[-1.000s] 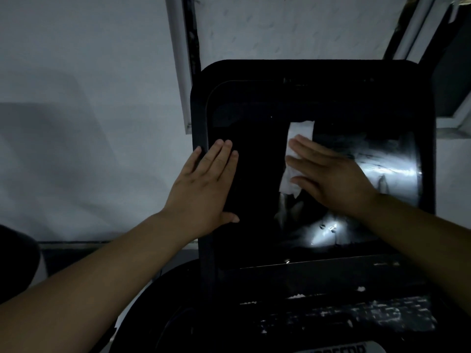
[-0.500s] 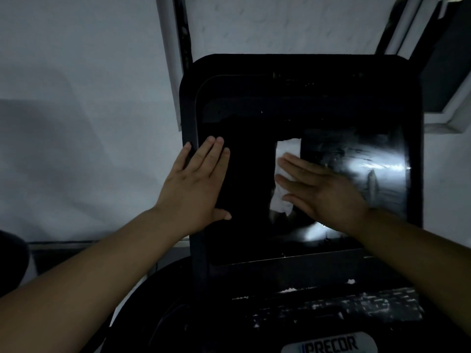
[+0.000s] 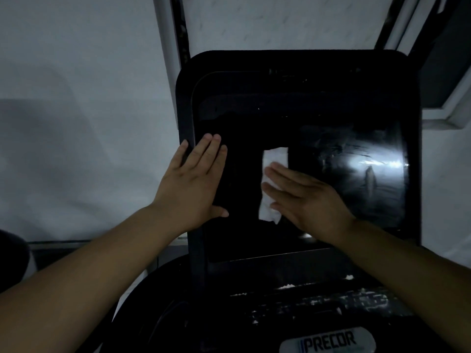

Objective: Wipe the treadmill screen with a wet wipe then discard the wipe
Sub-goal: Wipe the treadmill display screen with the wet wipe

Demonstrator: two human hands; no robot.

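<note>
The treadmill screen point(image 3: 344, 118) is a large dark glossy panel in a black frame, with wet streaks and a glare on its right half. A white wet wipe point(image 3: 274, 159) lies flat against the screen near its middle. My right hand point(image 3: 305, 200) presses the wipe to the glass with flat fingers; part of the wipe is hidden under them. My left hand point(image 3: 193, 184) rests flat, fingers together, on the screen's left edge and frame, holding nothing.
Below the screen is the dark console point(image 3: 318, 304) with worn keys and a PRECOR label point(image 3: 328, 342). A pale wall point(image 3: 76, 98) lies behind, with a window frame point(image 3: 448, 105) at the upper right and a dark object point(image 3: 10, 258) at the far left.
My right hand has slid the wipe down the screen, a little leftward. The left hand has stayed on the left edge. The view has tilted, showing more of the console.
</note>
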